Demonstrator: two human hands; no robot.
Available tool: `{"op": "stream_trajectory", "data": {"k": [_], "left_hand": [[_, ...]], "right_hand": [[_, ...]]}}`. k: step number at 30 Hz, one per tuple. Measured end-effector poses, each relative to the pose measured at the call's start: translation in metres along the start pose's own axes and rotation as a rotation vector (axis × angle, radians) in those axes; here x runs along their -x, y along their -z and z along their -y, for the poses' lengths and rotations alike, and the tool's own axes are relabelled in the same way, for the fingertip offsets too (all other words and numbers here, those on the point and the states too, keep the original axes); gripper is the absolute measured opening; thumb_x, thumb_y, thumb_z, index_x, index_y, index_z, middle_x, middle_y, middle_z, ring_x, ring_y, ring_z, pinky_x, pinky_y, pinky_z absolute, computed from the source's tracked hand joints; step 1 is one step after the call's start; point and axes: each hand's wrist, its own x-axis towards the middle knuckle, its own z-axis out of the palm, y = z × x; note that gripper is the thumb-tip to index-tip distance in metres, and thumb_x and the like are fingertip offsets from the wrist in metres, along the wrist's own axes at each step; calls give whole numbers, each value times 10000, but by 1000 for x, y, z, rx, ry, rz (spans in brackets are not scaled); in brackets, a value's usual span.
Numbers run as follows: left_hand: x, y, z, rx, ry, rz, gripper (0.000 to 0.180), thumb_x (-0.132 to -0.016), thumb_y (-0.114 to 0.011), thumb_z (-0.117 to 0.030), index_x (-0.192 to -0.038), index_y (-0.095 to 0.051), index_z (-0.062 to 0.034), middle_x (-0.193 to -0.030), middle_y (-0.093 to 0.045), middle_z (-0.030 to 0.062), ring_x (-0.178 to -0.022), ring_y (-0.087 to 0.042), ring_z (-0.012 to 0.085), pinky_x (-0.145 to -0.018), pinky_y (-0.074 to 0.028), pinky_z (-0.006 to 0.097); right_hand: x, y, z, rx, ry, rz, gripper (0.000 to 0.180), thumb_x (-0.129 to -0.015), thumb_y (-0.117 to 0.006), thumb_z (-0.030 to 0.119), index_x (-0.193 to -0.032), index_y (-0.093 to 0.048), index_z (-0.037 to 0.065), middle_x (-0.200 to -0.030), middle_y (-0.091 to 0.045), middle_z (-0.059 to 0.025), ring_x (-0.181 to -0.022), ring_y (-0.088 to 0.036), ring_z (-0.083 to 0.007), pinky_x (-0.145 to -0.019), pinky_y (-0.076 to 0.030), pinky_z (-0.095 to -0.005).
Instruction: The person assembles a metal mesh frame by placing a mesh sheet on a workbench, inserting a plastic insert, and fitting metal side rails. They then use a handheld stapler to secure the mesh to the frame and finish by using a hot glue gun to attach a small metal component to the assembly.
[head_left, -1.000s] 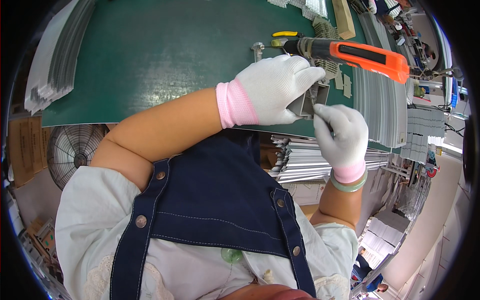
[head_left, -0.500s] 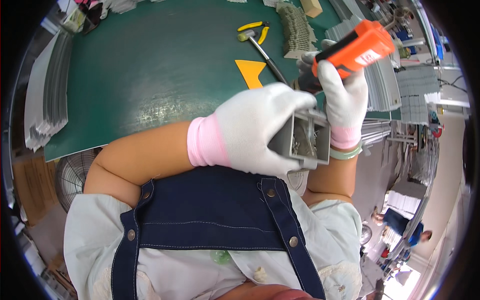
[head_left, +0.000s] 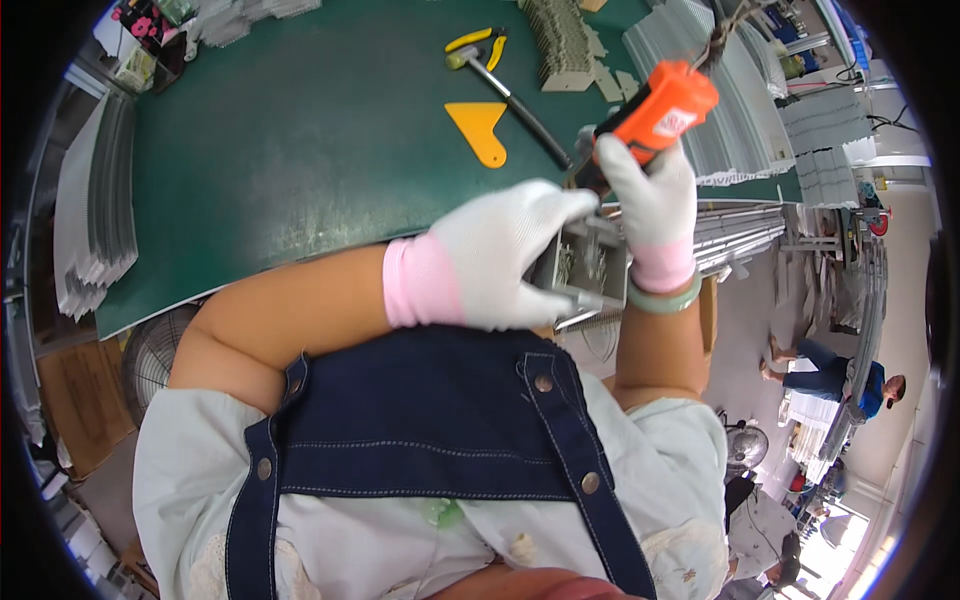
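Note:
My gloved left hand curves round the near-left side of a small grey open box, its fingers above and its thumb below. Small thin metal pieces lie inside the box, too small to name for certain. In my gloved right hand is an orange and black power tool with a cord at its upper end. The tool slants down to the left, its dark front end close to the left fingertips and partly hidden. A hammer with a black handle lies just left of the tool on the green table.
Yellow-handled pliers and a yellow scraper lie beside the hammer. A row of stacked beige pieces stands farther back. Stacks of grey panels and ribbed panels flank the table. Another person is off to the right.
Both hands have shifted left, with the power tool and the grey box. The tool also sits lower and more upright in view. The view itself has moved a little.

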Motion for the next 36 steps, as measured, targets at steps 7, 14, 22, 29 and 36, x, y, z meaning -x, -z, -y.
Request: {"op": "stream_trajectory", "data": {"k": [7, 14, 22, 29, 36], "left_hand": [[8, 0, -9, 39, 9, 34, 833, -685, -844, -220, -1387, -463, 15, -1136, -596, 222, -1031, -607, 391, -898, -505, 430], [8, 6, -5, 9, 127, 55, 776, -690, -839, -244, -1332, -502, 34, -1126, -620, 227, -1031, -621, 395, -918, -503, 422], [5, 15, -9, -148, 35, 14, 847, -658, -892, -263, -1354, -484, -6, -1117, -625, 190, -999, -634, 370, -886, -521, 425], [-1, 8, -34, -206, -110, -51, 891, -607, -927, -240, -1336, -475, 1, -1081, -618, 164, -902, -614, 344, -798, -505, 423], [-19, 38, -57, -573, -158, -234, 838, -630, -916, -180, -1318, -479, 15, -1046, -633, 160, -894, -611, 345, -787, -498, 431]], "right_hand": [[6, -9, 0, -332, -46, -48, 236, -893, -729, 107, -1064, -607, -1, -891, -674, -25, -783, -620, -89, -725, -519, -260], [2, -17, -10, -237, -86, 12, 299, -902, -743, 172, -1091, -613, -19, -933, -699, -42, -828, -635, -94, -762, -528, -271], [33, 31, 41, 283, 558, 204, 97, -711, -767, 102, -722, -687, 47, -1131, -638, -203, -1067, -611, -387, -929, -488, -460], [42, 58, 47, 323, 396, 431, 100, -734, -766, 118, -798, -716, 59, -1191, -621, -232, -1147, -578, -436, -953, -464, -484], [-2, 36, 62, 582, 776, 262, 172, -711, -730, 223, -858, -786, 154, -1262, -608, -198, -1153, -545, -354, -913, -425, -468]]}}
